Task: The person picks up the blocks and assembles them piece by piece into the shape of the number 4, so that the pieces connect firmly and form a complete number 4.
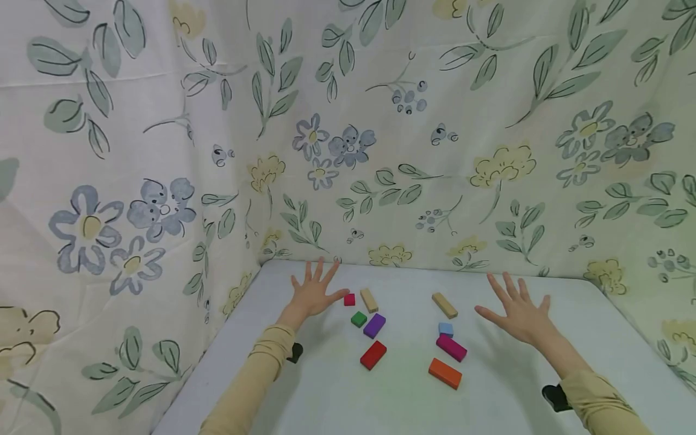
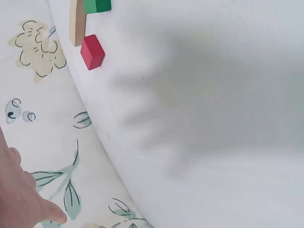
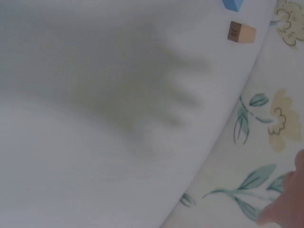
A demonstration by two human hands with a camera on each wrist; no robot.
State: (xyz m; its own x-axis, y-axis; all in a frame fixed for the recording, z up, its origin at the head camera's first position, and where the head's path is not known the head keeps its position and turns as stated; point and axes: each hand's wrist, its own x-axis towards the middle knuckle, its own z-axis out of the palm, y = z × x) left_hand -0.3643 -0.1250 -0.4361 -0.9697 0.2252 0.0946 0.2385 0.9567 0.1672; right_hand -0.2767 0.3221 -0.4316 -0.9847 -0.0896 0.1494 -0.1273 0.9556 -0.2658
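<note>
Table (image 1: pixel 399 408) on my head feed, nine blocks lying on it between the person's two hands. Left hand (image 1: pixel 312 296) is wide open, fingers fanned out, holding zip. Right hand (image 1: pixel 516 311) is the same deal: fingers and thumb splayed, empty. Both look raised, since I get their blurry shadows on the tabletop in the wrist cams.

Off the left thumb tip, just inward, is a small red cube (image 1: pixel 350 299). The left wrist cam shows the hand clear of it. Next to the cube, further in, there's a pale wood block (image 1: pixel 368 300). Closer to the left wrist's level I see a green block (image 1: pixel 359 319) with a purple block (image 1: pixel 374 326) just beside it, and a bigger red block (image 1: pixel 373 355) level with the sleeve cuff.

Inward of the right thumb is a second pale block (image 1: pixel 444 306), with what looks like "30" on its end in the right wrist cam. Nearer the person from there: blue block (image 1: pixel 446 330), magenta block (image 1: pixel 451 348) (can't tell if those two touch), then an orange block (image 1: pixel 444 373).

Flowery cloth (image 1: pixel 386 208) hangs beyond both hands, and tan sleeves (image 1: pixel 244 380) cover the forearms.
</note>
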